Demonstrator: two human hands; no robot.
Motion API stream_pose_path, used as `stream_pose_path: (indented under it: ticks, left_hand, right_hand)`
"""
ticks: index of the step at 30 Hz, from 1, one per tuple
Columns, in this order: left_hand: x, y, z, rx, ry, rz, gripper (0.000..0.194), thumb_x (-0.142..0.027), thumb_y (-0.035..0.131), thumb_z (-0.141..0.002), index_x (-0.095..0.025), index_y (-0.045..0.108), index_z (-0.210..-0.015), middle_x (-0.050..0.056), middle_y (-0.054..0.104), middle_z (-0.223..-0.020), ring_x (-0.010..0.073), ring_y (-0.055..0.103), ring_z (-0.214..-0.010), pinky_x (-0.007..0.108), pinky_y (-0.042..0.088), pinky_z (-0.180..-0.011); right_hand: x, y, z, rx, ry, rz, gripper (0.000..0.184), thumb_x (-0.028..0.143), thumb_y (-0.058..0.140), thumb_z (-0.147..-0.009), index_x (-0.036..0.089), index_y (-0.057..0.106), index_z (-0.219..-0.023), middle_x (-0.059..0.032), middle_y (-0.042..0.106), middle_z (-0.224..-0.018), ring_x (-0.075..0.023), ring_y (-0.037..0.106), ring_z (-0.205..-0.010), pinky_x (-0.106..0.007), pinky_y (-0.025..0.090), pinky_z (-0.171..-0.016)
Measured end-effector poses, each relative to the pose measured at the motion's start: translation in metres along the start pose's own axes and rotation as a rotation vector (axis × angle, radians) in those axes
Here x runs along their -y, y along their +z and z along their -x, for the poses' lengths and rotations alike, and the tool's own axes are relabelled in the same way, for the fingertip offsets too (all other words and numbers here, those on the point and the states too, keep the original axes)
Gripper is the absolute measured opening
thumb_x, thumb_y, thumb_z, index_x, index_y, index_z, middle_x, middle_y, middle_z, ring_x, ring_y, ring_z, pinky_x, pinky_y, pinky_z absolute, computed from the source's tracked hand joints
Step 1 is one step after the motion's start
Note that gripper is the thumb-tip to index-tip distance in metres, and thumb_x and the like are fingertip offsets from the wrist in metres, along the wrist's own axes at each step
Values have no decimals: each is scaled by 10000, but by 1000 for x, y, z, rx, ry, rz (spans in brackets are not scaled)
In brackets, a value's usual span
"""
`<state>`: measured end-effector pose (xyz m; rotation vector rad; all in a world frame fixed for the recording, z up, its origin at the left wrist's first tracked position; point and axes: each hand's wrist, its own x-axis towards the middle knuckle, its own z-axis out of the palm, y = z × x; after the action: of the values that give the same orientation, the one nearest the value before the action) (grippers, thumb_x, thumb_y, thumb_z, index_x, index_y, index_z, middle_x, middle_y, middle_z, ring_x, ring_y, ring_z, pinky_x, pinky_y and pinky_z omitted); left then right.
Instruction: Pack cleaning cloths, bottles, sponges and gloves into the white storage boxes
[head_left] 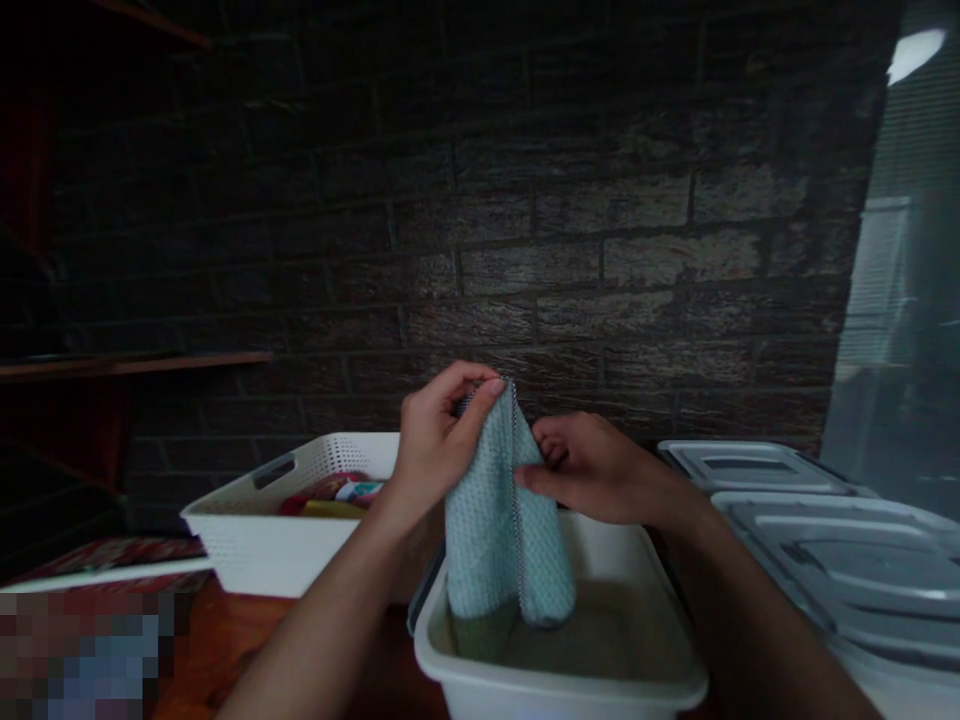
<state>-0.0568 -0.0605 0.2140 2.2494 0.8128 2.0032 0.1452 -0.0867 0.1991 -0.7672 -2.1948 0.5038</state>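
A pale blue-green, waffle-textured cleaning cloth (pixel 484 530) with dark-and-white stitched edging hangs folded over a white plastic bin (pixel 570 685). Its lower end dips inside the bin's rim. My left hand (pixel 442 430) pinches the cloth's top corner between thumb and fingers. Lower on the other side, my right hand (pixel 592 465) has curled fingers, and its thumb lies against the cloth near the stitched edge. Part of that grip is hidden.
A white perforated basket (pixel 270 550) with colourful cloths (pixel 330 508) stands at left. Lidded grey-white containers (pixel 862 570) sit at right. A dark brick wall (pixel 525 250) rises behind, with wooden shelves (pixel 135 365) at left. The wooden tabletop (pixel 225 640) shows below.
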Motion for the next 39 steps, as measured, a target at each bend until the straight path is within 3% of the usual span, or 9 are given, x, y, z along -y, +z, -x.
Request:
stream_pose_path:
  ticks: [4, 7, 11, 16, 20, 25, 31, 34, 39]
  left_hand:
    - [-5, 0, 2, -9, 61, -91, 107, -319, 662, -969, -233, 722, -988, -2, 742, -914, 155, 685, -825, 261, 499, -769]
    - [-9, 0, 5, 36, 116, -176, 104, -308, 666, -966, -237, 740, -982, -11, 752, -904, 139, 678, -794, 248, 484, -758]
    - [-10, -5, 4, 93, -3, -154, 165, -372, 756, -886, -244, 760, -991, -15, 680, -767, 128, 594, -659, 237, 415, -594]
    - [-14, -19, 2, 514, -353, 235, 300, -401, 817, -816, -235, 684, -1029, -51, 579, -676, 93, 491, -485, 201, 352, -448]
    - [-11, -26, -2, 849, -477, 381, 309, -484, 677, -921, -181, 683, -865, 31, 700, -720, 110, 557, -489, 217, 344, -452]
    - [17, -18, 0, 1044, -547, 149, 595, -651, 518, -958, -152, 747, -729, 58, 676, -625, 143, 608, -542, 233, 414, -496]
    - [30, 0, 19, 1470, -569, 63, 574, -739, 602, -859, -192, 757, -784, 46, 724, -741, 155, 649, -630, 235, 477, -554]
    - [26, 6, 21, 1477, -596, 20, 600, -747, 580, -869, -174, 758, -862, 69, 743, -817, 155, 658, -649, 233, 483, -564]
    - [25, 3, 14, 1294, -479, 63, 575, -669, 589, -914, -186, 728, -1195, 82, 736, -931, 169, 672, -744, 230, 491, -588]
  right_hand:
    - [10, 0, 2, -39, 8, 7, 407, 447, 807, -798, 203, 699, -1105, -29, 745, -892, -171, 640, -701, -254, 421, -561]
    - [6, -1, 0, -90, 5, 283, 113, 303, 697, -871, 191, 698, -882, -40, 722, -822, -181, 635, -714, -286, 430, -644]
    - [-12, -14, -4, -196, 121, 573, 225, 301, 607, -920, 190, 701, -748, -78, 727, -795, -210, 638, -727, -319, 432, -688]
    - [-15, -36, -3, -564, 182, 667, 283, 262, 558, -936, 212, 805, -1065, -104, 795, -1020, -279, 717, -947, -376, 488, -878]
    - [-6, -40, 1, -640, 92, 569, 372, 145, 561, -859, 272, 819, -1095, -53, 805, -1076, -273, 746, -980, -373, 522, -921]
    - [-6, -36, 2, -637, 60, 193, 471, 93, 533, -816, 257, 802, -1166, -2, 798, -795, -180, 688, -519, -285, 548, -552]
    - [-3, -36, -1, -743, -126, -75, 300, 140, 680, -811, 224, 830, -1058, -35, 806, -1078, -262, 758, -1017, -374, 587, -915]
    - [3, -35, 1, -760, -133, -260, 255, 195, 721, -815, 228, 829, -1044, -25, 809, -1020, -268, 756, -998, -381, 596, -891]
    - [2, -37, 6, -788, -118, -450, 274, 336, 745, -824, 231, 815, -1067, -45, 798, -1044, -272, 749, -923, -378, 611, -804]
